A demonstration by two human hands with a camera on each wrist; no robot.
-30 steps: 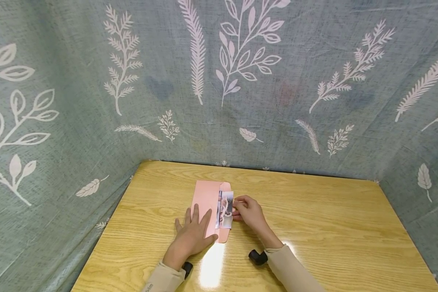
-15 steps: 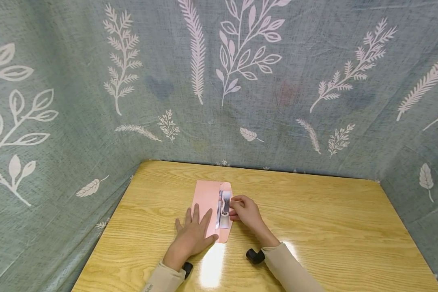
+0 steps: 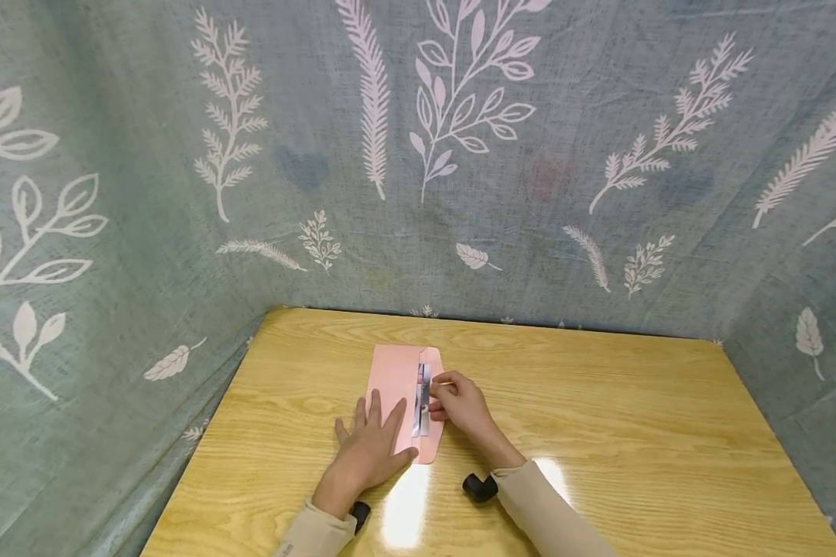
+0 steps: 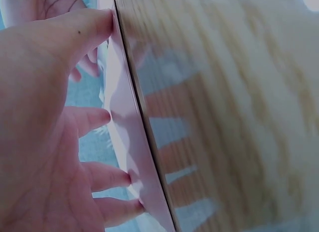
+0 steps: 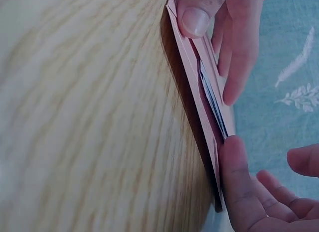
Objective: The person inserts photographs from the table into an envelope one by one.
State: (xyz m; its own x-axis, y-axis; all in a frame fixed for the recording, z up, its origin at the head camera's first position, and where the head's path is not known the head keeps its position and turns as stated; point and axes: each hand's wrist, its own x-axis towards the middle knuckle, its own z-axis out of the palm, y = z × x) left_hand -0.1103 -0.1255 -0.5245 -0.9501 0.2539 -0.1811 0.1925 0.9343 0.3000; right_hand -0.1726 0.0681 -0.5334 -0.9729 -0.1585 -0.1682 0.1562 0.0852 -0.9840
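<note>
A pink envelope point(image 3: 392, 371) lies on the wooden table, its flap point(image 3: 434, 362) unfolded to the right. Glossy photo prints point(image 3: 425, 425) stick out of its mouth as a narrow strip; the rest is hidden inside. My left hand point(image 3: 369, 452) rests on the envelope with fingers spread, the thumb near its lower edge. In the left wrist view, several fingertips press its surface. My right hand point(image 3: 467, 406) is over the flap, its fingers at the prints' outer edge. The right wrist view shows one fingertip point(image 5: 234, 148) against that edge, another finger held apart.
The wooden table point(image 3: 599, 418) extends right of the envelope. Green-grey cloth point(image 3: 515, 178) with white leaf prints hangs behind and at the sides. Black camera mounts point(image 3: 479, 487) sit at both wrists.
My right hand has moved left, and the photo prints have slid farther into the envelope, leaving a narrower strip showing. My left hand has stayed on the envelope.
</note>
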